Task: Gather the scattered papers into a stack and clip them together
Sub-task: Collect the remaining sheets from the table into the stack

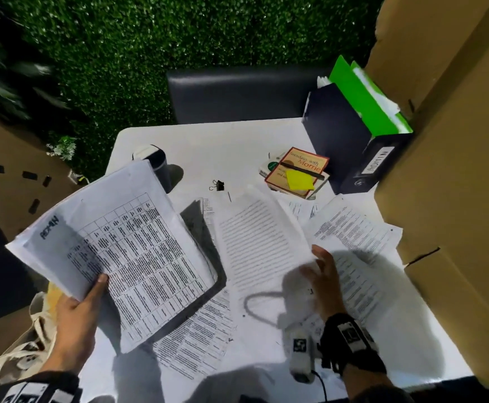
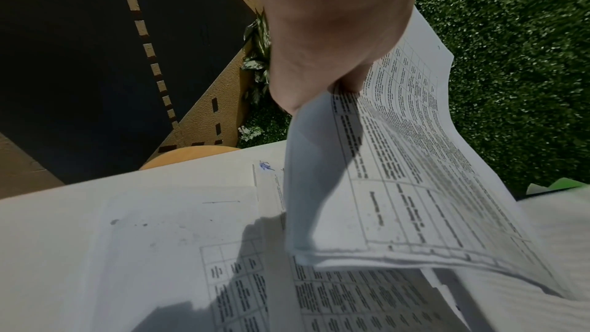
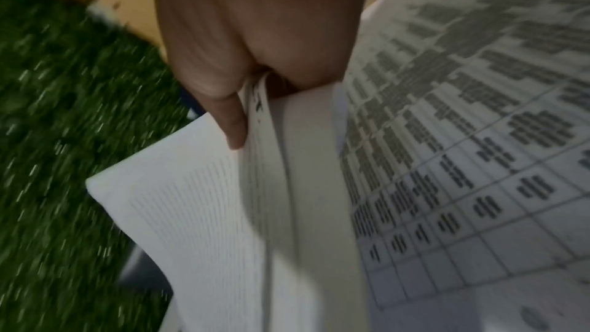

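While the left hand (image 1: 76, 311) grips a bundle of table-printed sheets (image 1: 115, 251) by its near edge, thumb on top, held tilted above the table (image 1: 237, 141) at left of frame, the right hand (image 1: 323, 283) pinches the near right edge of a text page (image 1: 255, 237) at centre, lifting it; right wrist view shows fingers (image 3: 234, 125) curled round a few sheets. Motion blur there. More loose papers (image 1: 351, 228) lie flat at right and one table page (image 1: 196, 341) at lower centre, under the bundle. Binder clip (image 1: 218, 185) sits upper centre, beyond both hands, slightly nearer the right. Key relation: lifted page is right of the bundle, long axes roughly parallel, running away from the person; probably next it goes leftward onto the bundle. Gathering looks about halfway; clipping not started.
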`<state>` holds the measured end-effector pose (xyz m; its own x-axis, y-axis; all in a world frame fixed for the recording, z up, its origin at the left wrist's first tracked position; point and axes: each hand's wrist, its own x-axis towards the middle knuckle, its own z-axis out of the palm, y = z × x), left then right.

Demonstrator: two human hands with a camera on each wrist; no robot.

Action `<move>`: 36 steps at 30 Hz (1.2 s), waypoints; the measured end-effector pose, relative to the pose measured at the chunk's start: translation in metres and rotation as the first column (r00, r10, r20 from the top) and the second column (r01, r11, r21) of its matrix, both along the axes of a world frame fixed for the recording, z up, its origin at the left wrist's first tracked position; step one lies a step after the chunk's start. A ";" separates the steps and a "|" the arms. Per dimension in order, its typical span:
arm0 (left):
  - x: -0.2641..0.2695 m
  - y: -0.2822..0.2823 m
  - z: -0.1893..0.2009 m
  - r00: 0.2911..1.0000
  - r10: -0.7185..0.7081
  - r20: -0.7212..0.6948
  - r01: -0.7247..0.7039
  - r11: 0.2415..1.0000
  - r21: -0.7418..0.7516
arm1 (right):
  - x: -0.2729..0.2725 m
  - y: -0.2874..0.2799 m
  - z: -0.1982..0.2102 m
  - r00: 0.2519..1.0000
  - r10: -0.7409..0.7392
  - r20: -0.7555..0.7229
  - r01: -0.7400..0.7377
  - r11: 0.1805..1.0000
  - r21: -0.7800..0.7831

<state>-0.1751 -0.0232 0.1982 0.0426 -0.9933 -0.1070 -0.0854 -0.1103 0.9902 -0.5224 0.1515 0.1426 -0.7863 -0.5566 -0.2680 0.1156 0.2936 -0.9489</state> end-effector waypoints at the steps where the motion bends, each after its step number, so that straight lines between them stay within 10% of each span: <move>1: -0.005 0.002 0.001 1.000 -0.007 0.002 0.007 1.000 -0.004 | -0.005 0.012 0.002 0.991 -0.116 0.074 0.117 0.993 -0.020; 11: -0.028 0.008 -0.021 0.995 -0.091 0.039 0.089 0.994 0.060 | -0.001 0.097 -0.055 0.814 -0.565 0.132 0.477 0.781 0.402; 20: -0.040 0.016 -0.025 0.992 -0.116 0.053 0.111 0.990 0.091 | -0.005 0.100 -0.050 0.799 -0.599 0.052 0.472 0.678 0.563; 29: -0.043 0.018 -0.023 0.991 -0.122 0.048 0.118 0.990 0.077 | -0.019 0.106 -0.061 0.900 -0.420 -0.114 0.403 0.707 0.581; 36: -0.045 0.012 -0.030 0.975 -0.206 0.088 0.192 0.970 0.149 | -0.044 0.111 -0.027 0.957 -0.241 -0.163 0.256 0.964 0.073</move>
<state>-0.2203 -0.0114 0.1682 -0.1365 -0.9586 -0.2500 -0.2192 -0.2169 0.9513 -0.5666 0.2627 0.1160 -0.9319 -0.3170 -0.1762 0.0533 0.3608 -0.9311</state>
